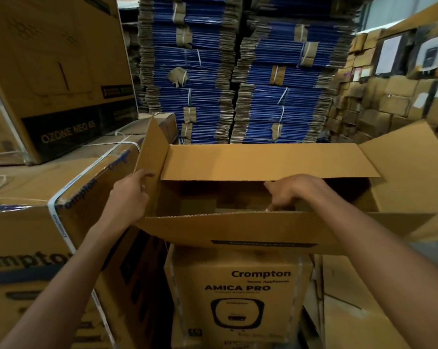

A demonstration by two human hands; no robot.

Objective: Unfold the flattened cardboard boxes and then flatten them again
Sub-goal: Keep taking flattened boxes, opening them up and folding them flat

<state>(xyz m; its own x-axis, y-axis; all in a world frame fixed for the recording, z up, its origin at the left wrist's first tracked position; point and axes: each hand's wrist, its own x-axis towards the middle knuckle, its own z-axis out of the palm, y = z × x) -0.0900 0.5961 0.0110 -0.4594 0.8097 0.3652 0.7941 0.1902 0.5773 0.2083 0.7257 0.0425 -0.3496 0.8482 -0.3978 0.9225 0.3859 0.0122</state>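
An opened-out brown cardboard box [263, 230] stands in front of me on top of a printed Crompton carton [238, 293]. Its four top flaps are spread: the far flap [263, 161] leans inward over the opening, the left flap [151, 152] stands up, the right flap [409, 172] splays outward. My left hand [129, 195] grips the left flap near its base. My right hand [293, 192] reaches over the near wall, fingers curled on its top edge inside the opening. The box's inside is dark and looks empty.
Tall strapped stacks of flattened blue-and-brown cartons [238, 71] rise just behind the box. Large packed cartons [36, 210] with an "Ozone Neo 65" box [56, 84] on top stand at my left. Shelves of small boxes [389, 96] fill the right. Flat cardboard [351, 311] lies lower right.
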